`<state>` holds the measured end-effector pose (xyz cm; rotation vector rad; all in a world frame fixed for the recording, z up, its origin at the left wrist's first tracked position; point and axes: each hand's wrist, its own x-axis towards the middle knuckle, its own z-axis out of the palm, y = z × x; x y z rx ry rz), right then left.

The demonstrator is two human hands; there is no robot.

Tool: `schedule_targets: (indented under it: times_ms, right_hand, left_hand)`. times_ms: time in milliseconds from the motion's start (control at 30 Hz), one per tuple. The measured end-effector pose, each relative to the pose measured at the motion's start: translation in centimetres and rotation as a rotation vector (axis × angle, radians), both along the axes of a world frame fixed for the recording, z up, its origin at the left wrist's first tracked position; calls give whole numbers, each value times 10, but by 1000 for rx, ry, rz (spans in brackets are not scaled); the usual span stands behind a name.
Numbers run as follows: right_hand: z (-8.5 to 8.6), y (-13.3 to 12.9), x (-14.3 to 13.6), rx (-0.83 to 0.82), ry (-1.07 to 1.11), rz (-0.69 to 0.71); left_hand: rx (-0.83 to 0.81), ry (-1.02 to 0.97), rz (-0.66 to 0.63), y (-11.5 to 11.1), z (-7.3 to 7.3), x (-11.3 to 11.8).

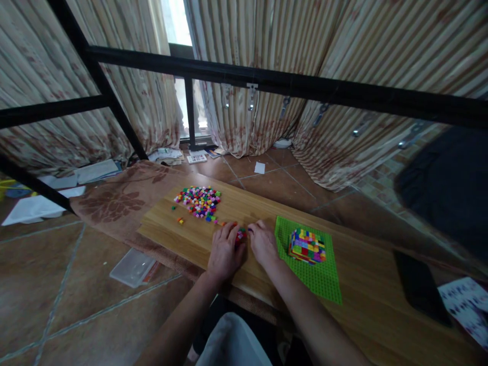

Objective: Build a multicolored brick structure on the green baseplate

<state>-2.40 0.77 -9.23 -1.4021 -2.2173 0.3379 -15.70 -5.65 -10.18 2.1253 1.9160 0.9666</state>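
My left hand [224, 251] is low over the wooden board, its fingers closed around a small cluster of toy bricks [240, 235], mostly red and pink with some green. Just to its right, my right hand [264, 243] pinches a small dark toy brick [250, 230], perhaps blue or purple. The two hands are a short gap apart. Beyond my right hand lies a green studded baseplate [324, 284]. A multicoloured block of toy bricks [308, 246] stands on it. Loose toy bricks [200, 201] in many colours are heaped on the board to the far left of my hands.
The wooden board [366, 277] rests over a brown patterned cloth [125, 195]. A dark flat object [421, 287] lies near its right end. A clear plastic tray [133, 267] sits on the tiled floor. A black metal rail [267, 81] crosses before the curtains.
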Motion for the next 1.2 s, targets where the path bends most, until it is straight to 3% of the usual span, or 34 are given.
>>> schedule_targets:
  times_ms: [200,333,467,567,700,833,1000,1100,1200]
  right_hand:
    - [7,-18,9,-11,50,-22]
    - [24,-45,25,-76,317,-59]
    - [40,-69,44,-138,533,-101]
    - [46,-77,57,-105,578,-114]
    - [48,-78,74,-2,550,-123]
    - [52,-77,88,22,475,-131]
    - [62,-69,110,84,325,-111]
    - [61,-53,123,166,249,-121]
    - [53,-34,133,264,159,-190]
  left_hand:
    - [96,-100,15,-5,5,-2]
    - [83,-359,14,-16,14,13]
    - [-211,-861,-79,-21,27,45]
    - [-485,-1228,-153,-18,41,65]
    - [-742,-1464,-176,-15,55,79]
    - [-795,-1523,-175,-13,59,89]
    - [-739,-1439,-207,-2,59,107]
    - [-617,-1291,-218,10,59,114]
    - [-417,-1021,-176,22,56,116]
